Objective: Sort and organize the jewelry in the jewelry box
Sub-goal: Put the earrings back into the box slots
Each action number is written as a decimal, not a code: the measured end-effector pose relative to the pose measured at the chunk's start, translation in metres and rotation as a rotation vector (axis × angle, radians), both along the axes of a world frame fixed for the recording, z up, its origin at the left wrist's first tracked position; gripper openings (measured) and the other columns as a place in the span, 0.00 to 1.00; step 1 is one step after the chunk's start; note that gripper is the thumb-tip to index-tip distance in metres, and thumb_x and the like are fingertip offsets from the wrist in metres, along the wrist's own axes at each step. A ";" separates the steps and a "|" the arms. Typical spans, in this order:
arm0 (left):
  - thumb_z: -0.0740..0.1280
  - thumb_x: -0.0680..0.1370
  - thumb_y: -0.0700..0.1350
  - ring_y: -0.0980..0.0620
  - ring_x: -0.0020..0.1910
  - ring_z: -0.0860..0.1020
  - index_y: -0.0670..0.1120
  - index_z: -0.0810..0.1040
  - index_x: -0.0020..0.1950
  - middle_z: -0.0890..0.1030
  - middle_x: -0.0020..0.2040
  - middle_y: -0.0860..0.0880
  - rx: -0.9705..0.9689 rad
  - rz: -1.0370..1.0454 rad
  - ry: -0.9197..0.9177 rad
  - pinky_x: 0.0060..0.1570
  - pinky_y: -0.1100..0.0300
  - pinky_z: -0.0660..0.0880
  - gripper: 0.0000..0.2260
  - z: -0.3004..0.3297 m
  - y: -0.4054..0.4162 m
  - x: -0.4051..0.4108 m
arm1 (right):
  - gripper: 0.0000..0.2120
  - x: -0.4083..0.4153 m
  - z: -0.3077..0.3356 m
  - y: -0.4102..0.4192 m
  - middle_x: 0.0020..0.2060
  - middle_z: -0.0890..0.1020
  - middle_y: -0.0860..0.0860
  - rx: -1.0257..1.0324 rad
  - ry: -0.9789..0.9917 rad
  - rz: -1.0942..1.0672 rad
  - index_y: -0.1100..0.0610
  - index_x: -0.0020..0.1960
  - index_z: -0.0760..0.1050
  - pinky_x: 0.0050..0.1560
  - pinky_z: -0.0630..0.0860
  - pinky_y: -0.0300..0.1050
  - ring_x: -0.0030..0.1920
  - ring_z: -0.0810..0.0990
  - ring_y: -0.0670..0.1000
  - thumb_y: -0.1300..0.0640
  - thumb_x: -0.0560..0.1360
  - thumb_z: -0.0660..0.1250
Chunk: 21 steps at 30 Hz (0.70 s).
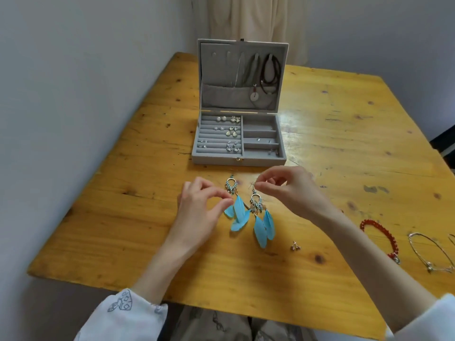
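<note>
before the open jewelry box on the desk, the right hand pinches one feather earring's hook while the left hand pinches the other feather earring, probably pairing them for storage.

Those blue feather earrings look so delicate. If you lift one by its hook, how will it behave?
Probably very light: each feather earring is mostly thin blue feathers. Likely floppy too, since the feathers hang from small chains under the metal piece, so they should swing as the right hand lifts the hook. The feathers look easy to bend or crease.
</note>
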<state>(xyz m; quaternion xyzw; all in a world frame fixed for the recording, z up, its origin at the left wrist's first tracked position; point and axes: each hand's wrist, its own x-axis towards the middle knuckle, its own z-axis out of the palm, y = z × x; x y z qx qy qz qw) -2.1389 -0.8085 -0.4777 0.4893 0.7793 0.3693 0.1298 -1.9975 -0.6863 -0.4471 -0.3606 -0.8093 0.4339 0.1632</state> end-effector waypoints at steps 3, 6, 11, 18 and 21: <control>0.69 0.73 0.48 0.54 0.54 0.63 0.54 0.80 0.44 0.69 0.46 0.53 -0.032 0.079 0.002 0.55 0.66 0.57 0.02 0.014 0.023 -0.035 | 0.03 -0.026 0.008 0.024 0.28 0.71 0.47 -0.002 -0.026 0.046 0.53 0.40 0.80 0.33 0.65 0.35 0.30 0.67 0.44 0.55 0.72 0.70; 0.68 0.74 0.48 0.48 0.61 0.61 0.50 0.81 0.46 0.69 0.52 0.52 -0.081 0.153 0.046 0.59 0.62 0.56 0.04 0.019 0.051 -0.066 | 0.05 -0.056 0.011 0.044 0.29 0.72 0.47 0.011 -0.080 0.095 0.55 0.43 0.80 0.31 0.65 0.33 0.30 0.67 0.44 0.55 0.73 0.68; 0.67 0.74 0.50 0.47 0.68 0.57 0.50 0.81 0.49 0.68 0.66 0.50 -0.233 0.142 0.056 0.65 0.55 0.56 0.07 0.016 0.083 -0.098 | 0.06 -0.108 0.002 0.069 0.34 0.76 0.45 -0.009 -0.203 0.183 0.56 0.46 0.80 0.32 0.67 0.32 0.33 0.72 0.41 0.55 0.74 0.68; 0.68 0.75 0.49 0.48 0.69 0.57 0.52 0.82 0.48 0.67 0.69 0.51 -0.338 0.083 0.026 0.66 0.54 0.56 0.05 0.013 0.093 -0.115 | 0.07 -0.145 0.003 0.085 0.31 0.75 0.48 -0.018 -0.382 0.260 0.56 0.48 0.80 0.19 0.64 0.31 0.26 0.68 0.44 0.54 0.74 0.68; 0.67 0.75 0.50 0.49 0.68 0.58 0.52 0.82 0.48 0.69 0.68 0.51 -0.360 0.088 0.041 0.66 0.53 0.56 0.06 0.013 0.093 -0.119 | 0.08 -0.155 0.003 0.085 0.35 0.77 0.50 0.008 -0.425 0.302 0.55 0.49 0.80 0.25 0.67 0.34 0.30 0.71 0.46 0.53 0.74 0.68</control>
